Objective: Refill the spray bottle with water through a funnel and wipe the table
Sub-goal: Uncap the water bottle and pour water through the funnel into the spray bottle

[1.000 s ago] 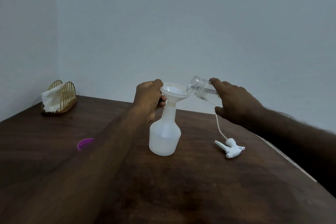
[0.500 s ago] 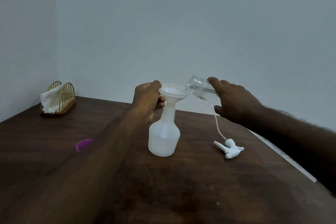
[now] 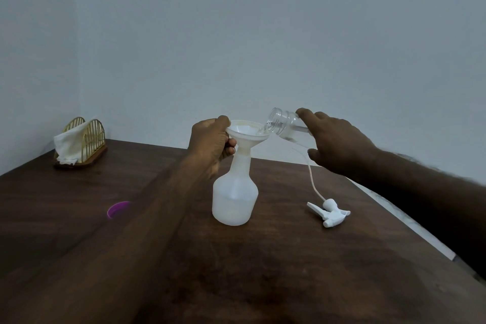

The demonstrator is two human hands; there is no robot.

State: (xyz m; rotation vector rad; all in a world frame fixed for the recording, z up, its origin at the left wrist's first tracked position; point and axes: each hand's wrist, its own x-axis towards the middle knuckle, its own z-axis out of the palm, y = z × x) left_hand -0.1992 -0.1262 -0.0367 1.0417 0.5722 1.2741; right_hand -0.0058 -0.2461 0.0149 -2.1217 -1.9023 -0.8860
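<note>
Spray bottle (image 3: 234, 200) first: it stands upright near the middle of our dark wooden table (image 3: 289, 271), a translucent white plastic body with a wide round base, sloping shoulders and a long narrow neck; its lower part looks cloudier than the rest. A white plastic funnel (image 3: 247, 132) sits in the open neck, a shallow cone with a thin flat rim. Our left hand (image 3: 210, 143) grips that rim from the left, thumb over the top edge and fingers curled underneath beside the funnel's stem. Our right hand (image 3: 339, 144) is wrapped around a clear plastic jar (image 3: 282, 123) with a ribbed, threaded mouth, tipped low toward the left so the mouth hangs at the funnel's right edge; a little clear water lies along the jar's lower side and glints at its lip. To the right of the bottle, apart from it, the white trigger sprayer head (image 3: 330, 214) lies on its side on the wood, its thin pale dip tube (image 3: 313, 181) curving up and away behind the right hand. On the left a small round purple lid (image 3: 117, 209) shows partly from behind our left forearm. In the far left corner stands a gold wire holder (image 3: 92, 137) with arched sides on a wooden base, and a soft, crumpled white cloth (image 3: 69, 142) is tucked in it. The tabletop is matte with streaky brown grain.
</note>
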